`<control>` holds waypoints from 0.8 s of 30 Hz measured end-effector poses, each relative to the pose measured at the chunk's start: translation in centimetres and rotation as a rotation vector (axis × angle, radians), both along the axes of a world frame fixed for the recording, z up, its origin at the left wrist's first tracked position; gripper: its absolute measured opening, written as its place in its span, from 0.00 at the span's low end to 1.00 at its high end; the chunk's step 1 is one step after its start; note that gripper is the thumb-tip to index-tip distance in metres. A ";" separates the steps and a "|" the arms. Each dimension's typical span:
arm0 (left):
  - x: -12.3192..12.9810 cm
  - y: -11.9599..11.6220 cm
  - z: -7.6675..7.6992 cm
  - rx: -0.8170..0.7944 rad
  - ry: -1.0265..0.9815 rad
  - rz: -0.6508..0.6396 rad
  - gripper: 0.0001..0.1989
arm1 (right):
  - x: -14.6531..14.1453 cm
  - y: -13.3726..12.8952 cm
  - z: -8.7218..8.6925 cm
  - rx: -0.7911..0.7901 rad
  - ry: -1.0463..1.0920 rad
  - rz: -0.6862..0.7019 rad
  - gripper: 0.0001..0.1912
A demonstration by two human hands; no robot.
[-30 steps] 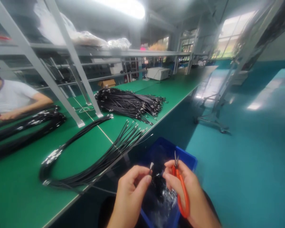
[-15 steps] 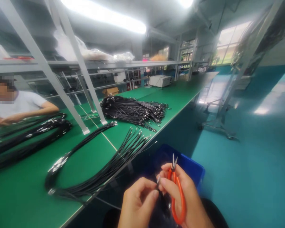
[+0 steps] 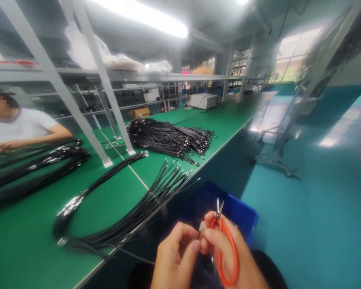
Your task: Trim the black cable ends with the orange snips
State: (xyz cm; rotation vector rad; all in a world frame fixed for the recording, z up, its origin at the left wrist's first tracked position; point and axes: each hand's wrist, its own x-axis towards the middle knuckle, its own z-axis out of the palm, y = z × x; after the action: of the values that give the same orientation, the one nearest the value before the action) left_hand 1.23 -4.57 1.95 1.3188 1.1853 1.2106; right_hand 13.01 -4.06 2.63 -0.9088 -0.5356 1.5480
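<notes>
My right hand is wrapped round a pair of scissors with orange handles; the blades point up and stand slightly apart. Its thumb and finger also pinch the pale tip of a thin dark piece, apparently a cable end. Close against it, my left hand grips the same cable end between thumb and forefinger; most of it is hidden by the fingers. On the bench to the left lies a curved bundle of black cables, its loose ends fanned out towards the bench edge.
A blue bin stands below my hands. A big pile of black cables lies on the green bench, behind metal shelf posts. Another person sits at the left beside coiled cables. A wheeled rack stands right.
The view has shifted slightly. The scissors have tilted a little to the left in my right hand, and both hands stay together at the cable end.
</notes>
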 end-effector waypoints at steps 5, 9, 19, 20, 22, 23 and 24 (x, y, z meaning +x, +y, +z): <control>-0.3 0.2 -0.2 -0.057 -0.052 -0.013 0.07 | -0.2 0.1 0.3 -0.003 -0.055 -0.088 0.12; -0.4 0.3 -0.8 -0.054 -0.016 -0.010 0.06 | -0.3 0.2 0.6 0.019 -0.089 -0.107 0.12; -0.7 0.2 -1.7 -0.049 0.088 -0.076 0.08 | -0.2 0.4 0.2 0.007 -0.096 -0.104 0.12; -0.7 0.2 -1.7 -0.046 0.089 -0.071 0.08 | -0.2 0.4 0.3 0.017 -0.109 -0.107 0.11; -0.6 0.1 -1.8 -0.035 0.082 -0.039 0.08 | -0.2 0.4 0.4 0.041 -0.112 -0.108 0.10; -0.5 0.1 -1.8 -0.031 0.078 -0.021 0.08 | -0.2 0.3 0.4 0.046 -0.104 -0.105 0.10; -0.5 0.1 -1.8 -0.028 0.076 -0.017 0.08 | -0.2 0.2 0.5 0.044 -0.094 -0.101 0.10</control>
State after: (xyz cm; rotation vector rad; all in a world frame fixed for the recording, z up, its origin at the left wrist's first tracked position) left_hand 0.75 -4.51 0.19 1.3617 1.2385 1.1364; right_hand 12.80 -3.81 3.09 -0.9642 -0.5793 1.4029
